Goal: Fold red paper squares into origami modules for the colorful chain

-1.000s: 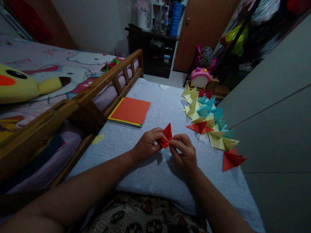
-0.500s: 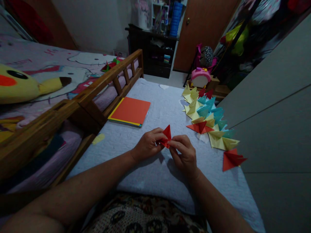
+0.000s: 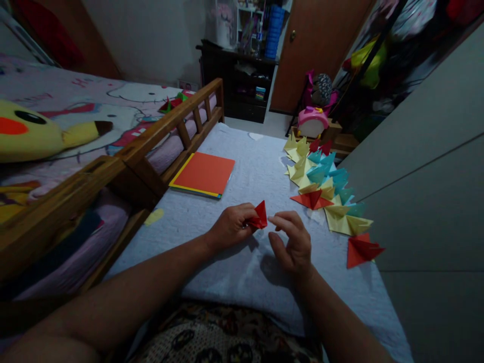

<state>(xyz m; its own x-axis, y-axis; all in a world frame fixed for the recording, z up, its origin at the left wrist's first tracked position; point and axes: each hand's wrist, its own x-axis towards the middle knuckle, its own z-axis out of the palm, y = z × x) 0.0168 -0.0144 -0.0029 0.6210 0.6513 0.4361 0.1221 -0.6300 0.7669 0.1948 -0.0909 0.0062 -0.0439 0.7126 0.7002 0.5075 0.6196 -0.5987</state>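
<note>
My left hand [image 3: 235,225] pinches a small folded piece of red origami paper [image 3: 260,216], one pointed corner of it standing up above the fingers. Just to its right, my right hand [image 3: 292,242] has its thumb and fingers apart and holds nothing. The right index fingertip comes close to the paper's right edge; whether it touches I cannot tell. Both hands are over the bed, whose light blue sheet [image 3: 242,282] lies under them.
Finished folded paper figures in yellow, blue and red [image 3: 350,219] line the bed's right side. A stack of square orange paper [image 3: 206,171] lies far left, beside a wooden rail [image 3: 166,121]. A pale cabinet [image 3: 427,201] borders the right.
My right hand has let go of the red paper and moved slightly right, its fingers spreading. The left hand keeps hold, and the paper is turned a little.
</note>
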